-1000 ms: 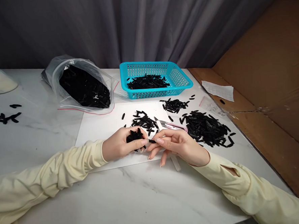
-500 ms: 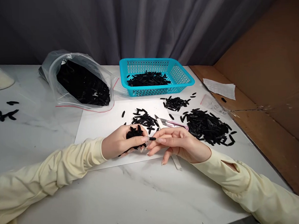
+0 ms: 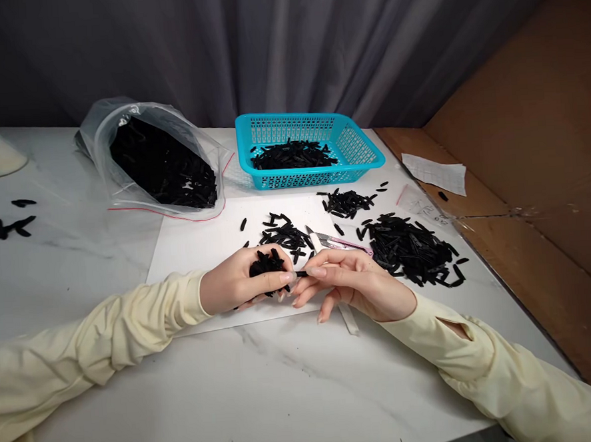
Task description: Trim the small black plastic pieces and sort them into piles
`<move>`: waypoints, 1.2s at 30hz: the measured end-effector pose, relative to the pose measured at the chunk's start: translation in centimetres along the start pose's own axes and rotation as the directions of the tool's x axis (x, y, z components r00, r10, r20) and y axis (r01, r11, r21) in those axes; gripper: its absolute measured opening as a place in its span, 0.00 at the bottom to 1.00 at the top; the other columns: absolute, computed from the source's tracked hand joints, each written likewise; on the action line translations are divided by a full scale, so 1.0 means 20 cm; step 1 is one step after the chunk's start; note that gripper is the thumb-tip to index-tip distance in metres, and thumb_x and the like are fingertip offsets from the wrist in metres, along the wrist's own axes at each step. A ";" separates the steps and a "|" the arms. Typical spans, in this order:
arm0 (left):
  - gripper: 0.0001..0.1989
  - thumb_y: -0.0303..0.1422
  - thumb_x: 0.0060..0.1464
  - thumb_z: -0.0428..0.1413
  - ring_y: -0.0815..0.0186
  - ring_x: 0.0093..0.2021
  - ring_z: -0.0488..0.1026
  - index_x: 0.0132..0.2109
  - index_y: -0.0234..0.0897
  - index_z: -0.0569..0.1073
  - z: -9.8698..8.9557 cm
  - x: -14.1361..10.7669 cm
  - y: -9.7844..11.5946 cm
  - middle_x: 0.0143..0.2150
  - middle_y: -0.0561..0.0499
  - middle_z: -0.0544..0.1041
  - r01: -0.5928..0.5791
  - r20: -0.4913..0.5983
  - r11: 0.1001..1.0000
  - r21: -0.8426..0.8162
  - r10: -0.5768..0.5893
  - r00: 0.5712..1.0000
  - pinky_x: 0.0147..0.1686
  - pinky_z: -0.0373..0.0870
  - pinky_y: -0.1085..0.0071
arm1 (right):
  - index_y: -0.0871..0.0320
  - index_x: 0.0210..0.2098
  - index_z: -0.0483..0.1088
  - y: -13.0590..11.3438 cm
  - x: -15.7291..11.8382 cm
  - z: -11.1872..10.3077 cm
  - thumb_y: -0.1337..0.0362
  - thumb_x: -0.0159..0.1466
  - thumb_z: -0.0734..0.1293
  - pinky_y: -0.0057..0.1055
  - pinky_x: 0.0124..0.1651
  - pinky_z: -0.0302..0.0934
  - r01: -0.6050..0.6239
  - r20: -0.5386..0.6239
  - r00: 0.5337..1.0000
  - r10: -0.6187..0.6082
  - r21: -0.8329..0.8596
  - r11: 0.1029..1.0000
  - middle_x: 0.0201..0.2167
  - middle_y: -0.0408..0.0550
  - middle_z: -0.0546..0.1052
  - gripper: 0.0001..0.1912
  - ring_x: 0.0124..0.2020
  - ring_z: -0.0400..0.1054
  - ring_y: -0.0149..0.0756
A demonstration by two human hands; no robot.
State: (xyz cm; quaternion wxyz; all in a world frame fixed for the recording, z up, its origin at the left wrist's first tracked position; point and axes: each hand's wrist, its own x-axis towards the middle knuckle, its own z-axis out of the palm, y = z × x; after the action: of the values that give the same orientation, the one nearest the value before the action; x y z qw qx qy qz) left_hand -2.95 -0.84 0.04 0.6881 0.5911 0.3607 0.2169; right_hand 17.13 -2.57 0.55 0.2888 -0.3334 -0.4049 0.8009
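Observation:
My left hand (image 3: pixel 239 281) is closed round a clump of small black oblong pieces (image 3: pixel 267 263). Between its thumb tip and the pinching thumb and finger of my right hand (image 3: pixel 349 278) is a single black piece (image 3: pixel 301 274), gripped at both ends. The other fingers of my right hand are loosely curled below. Both hands are over the front of a white sheet (image 3: pixel 201 243). Just beyond them lies a small heap of black pieces (image 3: pixel 284 235), with pink-handled thread snips (image 3: pixel 339 243) beside it. A white strip (image 3: pixel 349 321) runs partly under my right hand.
Behind stands a turquoise basket (image 3: pixel 313 178) holding black pieces. To its left an open clear zip bag (image 3: pixel 159 212) is full of them. A large pile (image 3: pixel 410 247) and a smaller pile (image 3: pixel 348 203) lie right. Cardboard (image 3: pixel 517 247) borders the table's right side.
My right thumb has slid slightly over the single black piece, so less of it shows. Otherwise both hands stay almost where they were.

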 end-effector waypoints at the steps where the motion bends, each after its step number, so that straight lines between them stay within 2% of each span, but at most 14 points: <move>1: 0.07 0.35 0.51 0.54 0.79 0.12 0.57 0.33 0.35 0.66 0.00 0.00 0.00 0.22 0.57 0.67 -0.004 0.001 1.000 0.008 0.004 1.000 0.07 0.52 0.83 | 0.63 0.30 0.67 0.00 0.00 0.00 0.66 0.60 0.65 0.25 0.25 0.70 0.008 -0.005 1.000 -0.008 0.000 1.000 0.31 0.51 0.78 0.06 0.34 0.75 0.39; 5: 0.08 0.35 0.51 0.53 0.79 0.13 0.57 0.34 0.34 0.66 0.00 0.00 0.01 0.22 0.57 0.67 -0.006 0.006 0.999 0.034 0.006 1.000 0.07 0.52 0.84 | 0.63 0.31 0.68 0.02 0.01 -0.01 0.66 0.59 0.66 0.24 0.25 0.70 0.034 -0.013 0.999 -0.034 -0.005 0.999 0.31 0.50 0.78 0.05 0.32 0.75 0.37; 10: 0.08 0.35 0.51 0.54 0.80 0.13 0.56 0.35 0.34 0.66 0.02 -0.01 0.02 0.21 0.58 0.66 0.011 -0.049 1.000 0.020 -0.010 0.999 0.08 0.51 0.85 | 0.64 0.31 0.69 0.01 0.01 -0.01 0.68 0.57 0.68 0.22 0.25 0.70 0.064 -0.043 0.997 -0.065 -0.026 0.998 0.29 0.50 0.79 0.05 0.31 0.75 0.36; 21: 0.09 0.35 0.50 0.55 0.81 0.13 0.55 0.35 0.34 0.65 0.02 -0.02 0.02 0.22 0.57 0.67 0.028 -0.076 1.000 0.011 -0.027 0.997 0.08 0.50 0.85 | 0.64 0.30 0.69 0.01 0.01 -0.01 0.70 0.53 0.70 0.24 0.28 0.71 0.072 -0.083 0.994 -0.074 -0.027 0.997 0.29 0.50 0.79 0.06 0.30 0.75 0.36; 32: 0.08 0.35 0.51 0.54 0.80 0.13 0.56 0.35 0.34 0.65 0.02 -0.02 0.02 0.22 0.57 0.67 0.010 -0.056 0.999 0.043 -0.007 0.998 0.08 0.50 0.85 | 0.63 0.30 0.69 0.01 0.02 -0.01 0.72 0.52 0.71 0.24 0.30 0.71 0.064 -0.060 0.996 -0.067 -0.052 0.997 0.27 0.47 0.79 0.07 0.30 0.75 0.34; 36: 0.09 0.35 0.51 0.54 0.80 0.13 0.56 0.35 0.34 0.66 0.01 -0.02 0.02 0.22 0.57 0.67 0.021 -0.051 0.999 0.050 -0.019 0.999 0.08 0.50 0.84 | 0.63 0.29 0.69 0.01 0.01 0.00 0.71 0.51 0.71 0.25 0.31 0.71 0.067 -0.092 0.993 -0.078 -0.114 0.991 0.26 0.47 0.79 0.07 0.30 0.75 0.35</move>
State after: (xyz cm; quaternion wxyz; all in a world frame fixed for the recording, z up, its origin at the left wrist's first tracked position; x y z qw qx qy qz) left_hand -2.92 -1.17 0.50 0.6657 0.5989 0.3894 0.2158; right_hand 16.98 -2.57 0.37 0.3179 -0.3723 -0.4461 0.7492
